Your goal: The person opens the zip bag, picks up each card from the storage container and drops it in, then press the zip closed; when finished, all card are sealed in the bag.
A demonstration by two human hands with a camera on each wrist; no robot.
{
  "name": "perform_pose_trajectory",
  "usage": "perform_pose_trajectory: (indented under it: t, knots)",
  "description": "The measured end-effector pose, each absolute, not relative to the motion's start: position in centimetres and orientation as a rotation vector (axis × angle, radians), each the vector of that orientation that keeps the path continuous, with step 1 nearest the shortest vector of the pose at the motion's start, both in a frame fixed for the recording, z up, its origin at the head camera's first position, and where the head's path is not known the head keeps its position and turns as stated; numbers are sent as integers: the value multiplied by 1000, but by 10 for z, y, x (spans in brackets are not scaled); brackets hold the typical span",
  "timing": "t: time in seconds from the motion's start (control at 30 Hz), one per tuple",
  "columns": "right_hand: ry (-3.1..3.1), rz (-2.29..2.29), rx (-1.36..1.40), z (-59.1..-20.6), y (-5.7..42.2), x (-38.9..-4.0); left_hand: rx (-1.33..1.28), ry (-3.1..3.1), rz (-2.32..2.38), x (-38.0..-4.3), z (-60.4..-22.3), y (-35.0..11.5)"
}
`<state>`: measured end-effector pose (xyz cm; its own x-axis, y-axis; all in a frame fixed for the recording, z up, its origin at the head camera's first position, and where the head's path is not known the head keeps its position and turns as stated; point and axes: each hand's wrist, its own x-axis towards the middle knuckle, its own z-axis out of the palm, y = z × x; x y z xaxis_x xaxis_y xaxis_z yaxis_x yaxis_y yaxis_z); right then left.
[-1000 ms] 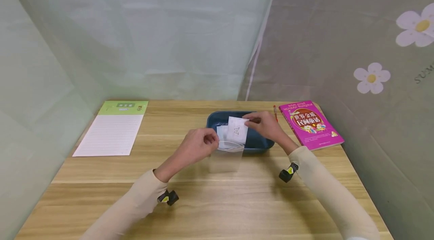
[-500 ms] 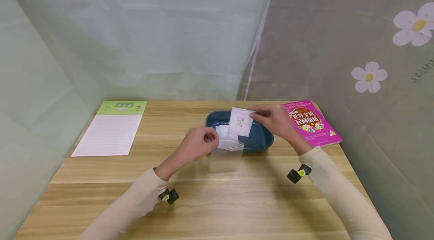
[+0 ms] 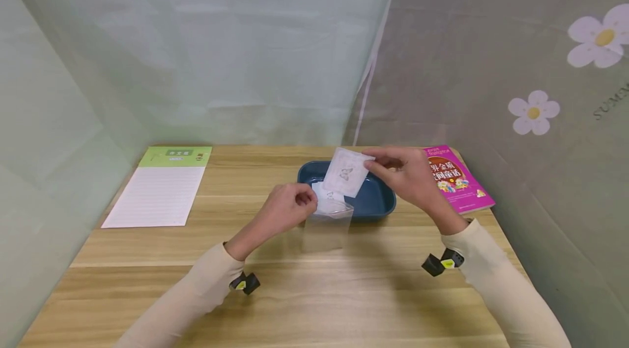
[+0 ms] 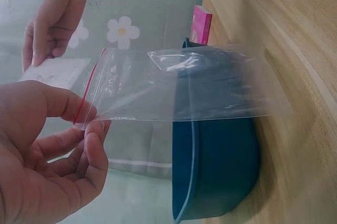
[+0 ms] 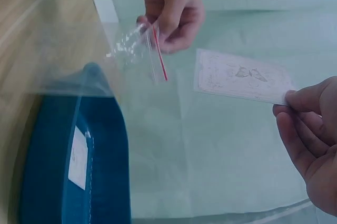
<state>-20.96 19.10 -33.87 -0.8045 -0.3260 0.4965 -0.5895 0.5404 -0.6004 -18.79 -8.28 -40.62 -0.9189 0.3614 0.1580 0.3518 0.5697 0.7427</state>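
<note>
Left hand [image 3: 287,207]: grip pinching the red-lined zip edge of a clear bag between thumb and fingers; same place as a second ago.

Clear bag [image 3: 326,233]: hangs mouth up from the left hand, on the near side of the tray; whether its base touches the tabletop cannot be told.

Right hand [image 3: 409,176]: grip pinching one corner of a butterfly card between thumb and fingers; shifted towards the tabletop's right edge since a second ago.

Butterfly card [image 3: 348,172]: white, square, held tilted above the tray. A second ago it overlapped the bag's mouth in the head view; now it is clear of the bag, farther towards the far edge.

Blue tray [image 3: 377,203]: by the tabletop's far edge, right of middle; partly screened by the card and bag.

Paper piece [image 5: 78,158]: white, printed, inside the tray.

Pink book [image 3: 464,187]: far right corner; its left side now covered by the right hand.

Writing pad [image 3: 152,195]: green-headed, lined, far left corner.

Tabletop [image 3: 245,304]: wood-grained.

Curtain [image 3: 245,53]: rises behind the far edge.
</note>
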Motion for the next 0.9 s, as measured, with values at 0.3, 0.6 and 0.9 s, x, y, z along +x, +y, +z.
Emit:
perform_pose_trajectory:
  t: [0.3,0.6,0.9]
  knots:
    - [-2389,1170,836,-342,186,-200,599,2765,1292,-188,-403,-82]
    - [-2383,1190,843,-356,188,-200,596,2766,1288,-186,-401,-81]
    - [-2138,1304,840,-348,193,-198,619,2770,1279,-187,-401,-80]
